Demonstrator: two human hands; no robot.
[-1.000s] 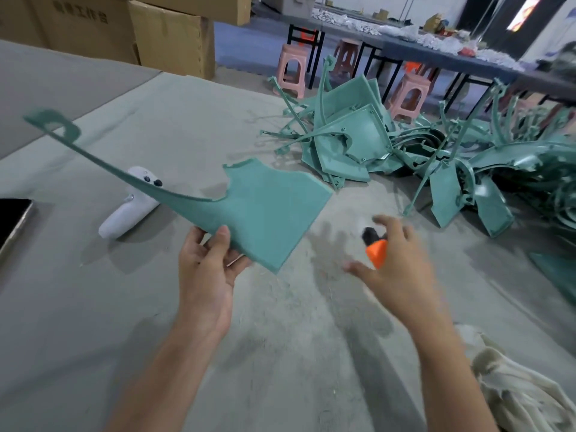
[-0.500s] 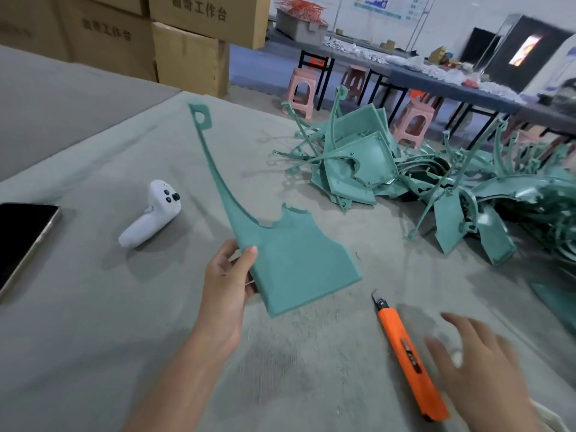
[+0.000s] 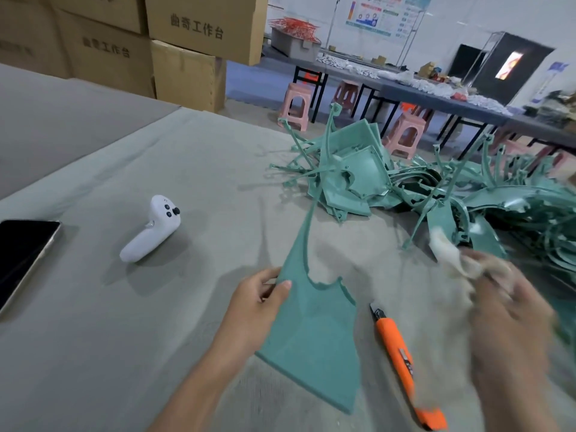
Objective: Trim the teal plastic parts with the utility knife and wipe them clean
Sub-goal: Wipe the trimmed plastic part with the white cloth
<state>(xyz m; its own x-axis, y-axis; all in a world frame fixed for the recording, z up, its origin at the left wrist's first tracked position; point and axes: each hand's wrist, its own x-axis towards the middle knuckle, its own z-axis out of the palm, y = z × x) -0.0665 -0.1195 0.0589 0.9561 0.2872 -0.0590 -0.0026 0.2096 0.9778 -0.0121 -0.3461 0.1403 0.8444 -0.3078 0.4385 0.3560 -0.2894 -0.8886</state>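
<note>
Counted around one orange utility knife [image 3: 395, 353] lying flat on grey cloth-covered table [image 3: 93, 338], blade end pointing away: one flat teal plastic part with long thin stem [image 3: 314, 338] just left of knife, one tangled pile of similar teal parts [image 3: 355, 182] well beyond it, one white handheld controller [image 3: 152, 229] and one black phone [image 3: 21, 257] far to its left, at least three pink plastic stools [image 3: 294, 104] far behind. Left of knife, left hand [image 3: 258, 294] gripping part's left edge, thumb on top, fingers curled beneath. Right of knife, motion-blurred right hand [image 3: 505, 310] raised, fingers bunched round crumpled off-white rag [image 3: 448, 251]. Bare cloth open left of knife as far as controller; narrow strip free between knife and held part.
</note>
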